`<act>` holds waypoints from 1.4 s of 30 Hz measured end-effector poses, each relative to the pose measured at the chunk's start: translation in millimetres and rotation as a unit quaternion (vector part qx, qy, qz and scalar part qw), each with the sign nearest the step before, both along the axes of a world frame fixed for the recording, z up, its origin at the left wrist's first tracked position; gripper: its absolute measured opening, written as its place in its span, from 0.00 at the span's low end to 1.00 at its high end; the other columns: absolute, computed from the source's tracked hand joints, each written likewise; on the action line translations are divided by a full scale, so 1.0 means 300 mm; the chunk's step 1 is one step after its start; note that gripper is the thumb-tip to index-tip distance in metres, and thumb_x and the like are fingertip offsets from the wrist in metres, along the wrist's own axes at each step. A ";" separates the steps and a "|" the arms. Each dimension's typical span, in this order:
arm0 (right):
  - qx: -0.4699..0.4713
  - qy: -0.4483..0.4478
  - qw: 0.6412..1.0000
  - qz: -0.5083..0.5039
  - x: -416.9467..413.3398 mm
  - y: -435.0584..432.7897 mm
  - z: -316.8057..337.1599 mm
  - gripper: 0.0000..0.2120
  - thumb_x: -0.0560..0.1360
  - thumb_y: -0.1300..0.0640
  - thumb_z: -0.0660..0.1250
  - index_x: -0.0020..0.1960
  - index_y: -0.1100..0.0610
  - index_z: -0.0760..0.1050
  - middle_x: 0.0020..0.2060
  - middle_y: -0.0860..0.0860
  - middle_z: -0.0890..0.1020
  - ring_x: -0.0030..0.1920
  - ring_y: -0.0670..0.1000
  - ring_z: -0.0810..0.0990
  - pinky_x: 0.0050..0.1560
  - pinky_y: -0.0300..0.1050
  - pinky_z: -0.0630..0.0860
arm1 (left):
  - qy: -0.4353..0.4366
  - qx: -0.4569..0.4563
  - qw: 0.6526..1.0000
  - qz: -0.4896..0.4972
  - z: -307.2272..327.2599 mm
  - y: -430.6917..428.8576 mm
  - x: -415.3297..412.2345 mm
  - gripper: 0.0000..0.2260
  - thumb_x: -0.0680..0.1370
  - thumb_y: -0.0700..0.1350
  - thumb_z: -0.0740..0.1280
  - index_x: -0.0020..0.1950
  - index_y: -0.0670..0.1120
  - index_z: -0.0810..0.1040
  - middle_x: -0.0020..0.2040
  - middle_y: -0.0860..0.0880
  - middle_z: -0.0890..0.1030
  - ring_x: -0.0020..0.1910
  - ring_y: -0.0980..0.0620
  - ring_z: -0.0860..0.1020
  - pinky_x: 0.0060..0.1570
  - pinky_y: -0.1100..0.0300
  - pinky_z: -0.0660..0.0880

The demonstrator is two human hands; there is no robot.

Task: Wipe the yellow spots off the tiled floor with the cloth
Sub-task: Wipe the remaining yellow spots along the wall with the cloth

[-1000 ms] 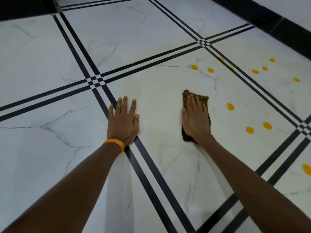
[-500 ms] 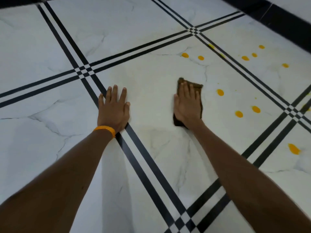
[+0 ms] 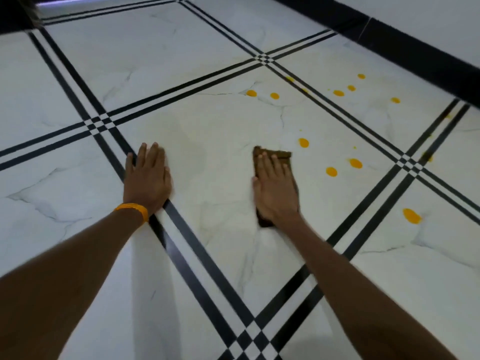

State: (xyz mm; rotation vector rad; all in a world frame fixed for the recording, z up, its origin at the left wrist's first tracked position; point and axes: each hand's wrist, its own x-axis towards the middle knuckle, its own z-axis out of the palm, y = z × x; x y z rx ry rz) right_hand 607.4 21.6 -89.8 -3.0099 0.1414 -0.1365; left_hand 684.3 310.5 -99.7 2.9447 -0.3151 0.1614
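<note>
Two hands: both lie flat on the tiled floor (image 3: pixel 213 120), palms down.
Right hand (image 3: pixel 276 189): fingers spread open, pressing the brown cloth (image 3: pixel 281 155) against the tile, likely so the whole palm drives the wipe.
Left hand (image 3: pixel 148 179): fingers extended, holding nothing; it seems to prop the body's weight.
Yellow spots: nearest spot (image 3: pixel 303 142) lies just beyond the cloth; more spots (image 3: pixel 331 171) scatter to the right.
Wristband (image 3: pixel 133 210): orange, on the left wrist.

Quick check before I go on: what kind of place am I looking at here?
Most likely an indoor room. Glossy white marble-look tiled floor with double black border lines, and a dark skirting strip below a pale wall. Yellow spots lie right of the cloth.
</note>
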 end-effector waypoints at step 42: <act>0.062 0.059 0.978 -0.190 0.277 -0.554 0.048 0.50 0.76 0.27 0.33 0.82 0.63 0.48 0.81 0.61 0.55 0.81 0.58 0.52 0.81 0.55 0.48 | 0.040 -0.003 0.990 -0.133 0.013 -0.819 0.044 0.29 0.80 0.49 0.48 0.80 0.41 0.55 0.80 0.44 0.57 0.80 0.47 0.54 0.77 0.43 0.50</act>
